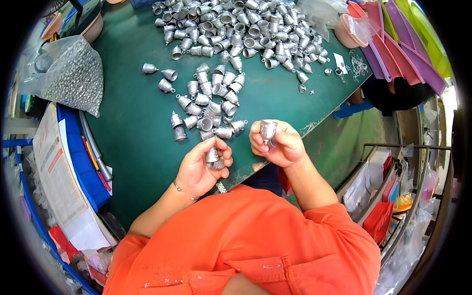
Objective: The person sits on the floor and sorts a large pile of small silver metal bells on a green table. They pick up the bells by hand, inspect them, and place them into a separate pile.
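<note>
My left hand (199, 169) is closed around one or two small silver metal bells (212, 156), just above the table's near edge. To its right, my right hand (280, 145) pinches another silver bell (268, 130) between thumb and fingers, its mouth up and its small loop pointing down. Directly beyond both hands lies a loose group of similar bells (209, 105) on the green table (132, 125). Farther back spreads a much larger heap of the same bells (236, 29).
A clear bag of small silver beads (73, 73) stands at the left, by a blue tray (81, 147) with papers and pens. Pink and purple bins (393, 44) stand far right, near a person's dark-haired head (405, 93). A rack (364, 187) holds packets at right.
</note>
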{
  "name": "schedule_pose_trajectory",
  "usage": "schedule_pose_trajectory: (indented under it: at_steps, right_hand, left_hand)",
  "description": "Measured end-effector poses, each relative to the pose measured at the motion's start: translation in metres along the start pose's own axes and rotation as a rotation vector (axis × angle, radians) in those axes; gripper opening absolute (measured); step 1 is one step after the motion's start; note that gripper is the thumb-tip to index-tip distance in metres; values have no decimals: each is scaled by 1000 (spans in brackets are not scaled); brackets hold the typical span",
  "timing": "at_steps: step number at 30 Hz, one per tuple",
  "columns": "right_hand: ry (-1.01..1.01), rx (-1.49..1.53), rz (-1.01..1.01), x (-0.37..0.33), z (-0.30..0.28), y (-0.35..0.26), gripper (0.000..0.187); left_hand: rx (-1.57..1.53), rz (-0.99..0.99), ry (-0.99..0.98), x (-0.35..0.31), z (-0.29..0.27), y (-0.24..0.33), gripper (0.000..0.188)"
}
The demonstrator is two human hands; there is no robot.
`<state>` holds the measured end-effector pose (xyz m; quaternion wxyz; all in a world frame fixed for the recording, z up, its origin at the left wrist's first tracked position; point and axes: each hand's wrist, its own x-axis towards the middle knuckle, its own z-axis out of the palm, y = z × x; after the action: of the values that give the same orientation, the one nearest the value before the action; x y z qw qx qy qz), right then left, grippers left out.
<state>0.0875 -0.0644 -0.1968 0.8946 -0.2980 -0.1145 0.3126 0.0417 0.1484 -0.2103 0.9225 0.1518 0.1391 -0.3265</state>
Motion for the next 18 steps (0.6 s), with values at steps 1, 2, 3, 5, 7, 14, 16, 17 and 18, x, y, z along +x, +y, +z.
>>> schedule_pose_trajectory:
  at_steps: [1,2,3,5,7,14,16,17,18]
  right_hand:
    - [16,65,36,0,1,0,46]
    - [32,130,73,0,4,-2,47]
    - [51,193,61,1,8,-3,45]
    - [89,319,38,3,16,-5,39]
    - [18,196,-50,5,0,-3,31]
    - [226,-1570,-173,23,17,-11,23]
    - [155,-1841,-269,28,8,0,30]
    - [201,-1791,-242,27,7,2,30]
    - [240,-1743,-215,27,6,2,30]
  left_hand:
    - [-2,0,0,0,0,0,29]
    - [-3,1,1,0,0,0,29]
    - [-9,-1,1,0,0,0,29]
    - [-22,-3,2,0,0,0,29]
    - [-16,-9,-8,0,-1,0,28]
    - [3,6,13,0,-2,-1,28]
    - [5,2,17,-1,1,0,28]
    - [7,1,18,-1,1,0,28]
    - [5,3,18,-1,1,0,28]
